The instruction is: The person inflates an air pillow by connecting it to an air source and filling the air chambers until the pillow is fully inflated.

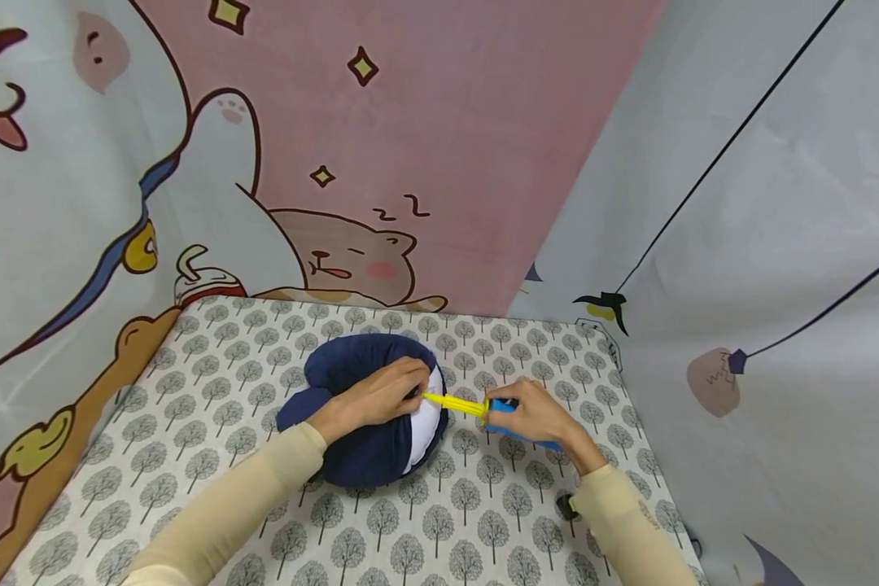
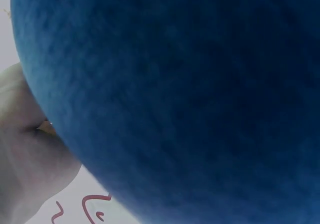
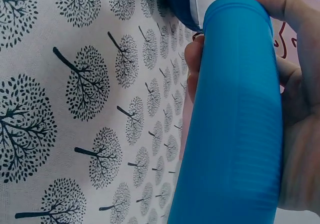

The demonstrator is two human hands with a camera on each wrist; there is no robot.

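A navy U-shaped neck pillow [image 1: 366, 456] with a white panel [image 1: 426, 423] lies on the table. My left hand [image 1: 381, 395] reaches over it, fingers curled at the panel's edge, where they pinch the pillow around the tip of a yellow nozzle [image 1: 457, 404]. Whatever lies beneath those fingertips is hidden. The nozzle belongs to a blue hand pump [image 3: 235, 114], whose barrel my right hand [image 1: 535, 413] grips with the thumb and fingers wrapped about it. Dark blue pillow fabric [image 2: 175, 98] fills most of the left wrist view.
A white cloth printed with grey trees [image 1: 347, 549] covers the table. Cartoon-printed hangings [image 1: 447, 146] rise behind it and along both sides. Close to the right forearm is a small dark object [image 1: 566, 506] with a yellow-green part.
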